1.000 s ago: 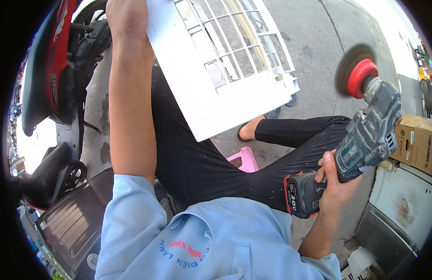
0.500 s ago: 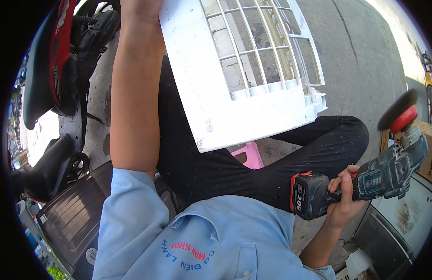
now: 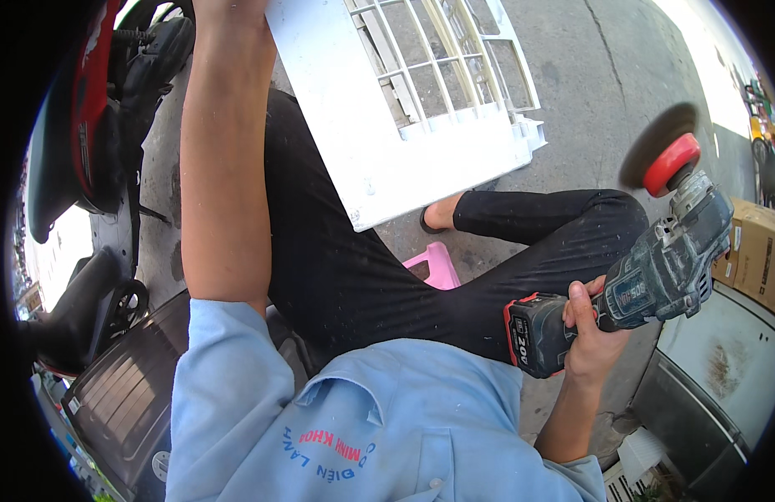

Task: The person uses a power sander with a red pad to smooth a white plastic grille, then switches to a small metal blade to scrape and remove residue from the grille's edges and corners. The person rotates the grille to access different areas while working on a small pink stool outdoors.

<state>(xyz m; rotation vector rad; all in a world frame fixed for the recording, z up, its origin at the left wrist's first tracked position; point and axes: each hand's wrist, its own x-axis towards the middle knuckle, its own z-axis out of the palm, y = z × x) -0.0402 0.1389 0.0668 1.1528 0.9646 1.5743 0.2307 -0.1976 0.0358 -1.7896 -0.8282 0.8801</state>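
Note:
My right hand (image 3: 590, 330) grips a grey cordless polishing tool (image 3: 647, 280) with a black and red battery (image 3: 534, 337) at its rear and a red round pad (image 3: 670, 164) at its tip, held out to my right above my knee. My left arm reaches up to the top edge of the picture, where my left hand (image 3: 228, 8) is mostly cut off and seems to hold the upper corner of a large white plastic grille panel (image 3: 404, 109). The panel stands tilted over my legs in black trousers.
I sit on a pink stool (image 3: 435, 266) on a concrete floor. A red and black motorbike (image 3: 86, 142) stands at the left. A dark grilled unit (image 3: 120, 393) lies lower left. Cardboard boxes (image 3: 751, 247) and a grey metal casing (image 3: 730, 368) are on the right.
The polishing tool dipped to the far right and has now come up and back toward me. The white panel shifted right and lower in view, then back up a little.

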